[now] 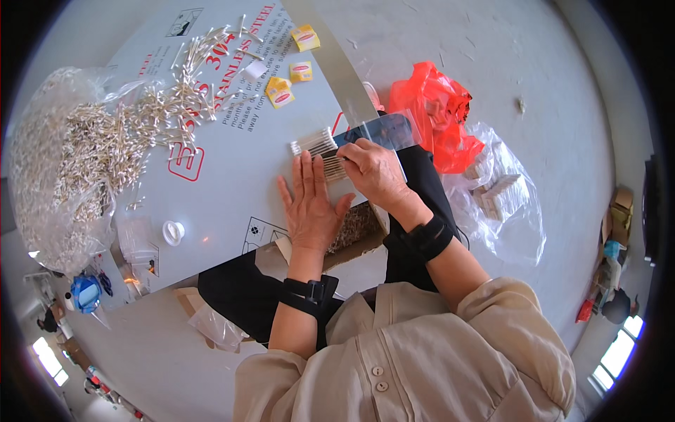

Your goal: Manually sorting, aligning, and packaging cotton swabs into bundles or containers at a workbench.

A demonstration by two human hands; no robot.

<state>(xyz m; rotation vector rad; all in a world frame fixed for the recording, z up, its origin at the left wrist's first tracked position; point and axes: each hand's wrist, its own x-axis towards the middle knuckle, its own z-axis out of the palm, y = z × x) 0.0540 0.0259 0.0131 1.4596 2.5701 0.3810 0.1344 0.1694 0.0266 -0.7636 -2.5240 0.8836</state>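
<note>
A neat row of cotton swabs (pixel 314 143) lies side by side on the table near its right edge. Flat on the tabletop is my left hand (pixel 309 204), fingers stretched out, their tips touching the near left side of the row. My right hand (pixel 373 169) is closed at the row's right side, fingers curled down; what they pinch, if anything, is hidden. Just beyond it lies a dark, flat, glossy rectangle (pixel 390 131) partly under clear plastic, jutting past the table edge. Below my hands, an open cardboard box (pixel 383 219) holds many thin sticks.
A large clear bag (pixel 31 169) spills loose swabs (pixel 176 105) across the left tabletop. Three small yellow boxes (pixel 305 38) stand at the far side. A white round cap (pixel 173 233) sits near the front. Right of the table are a red plastic bag (pixel 429 105) and a clear bag (pixel 520 225) with white packs.
</note>
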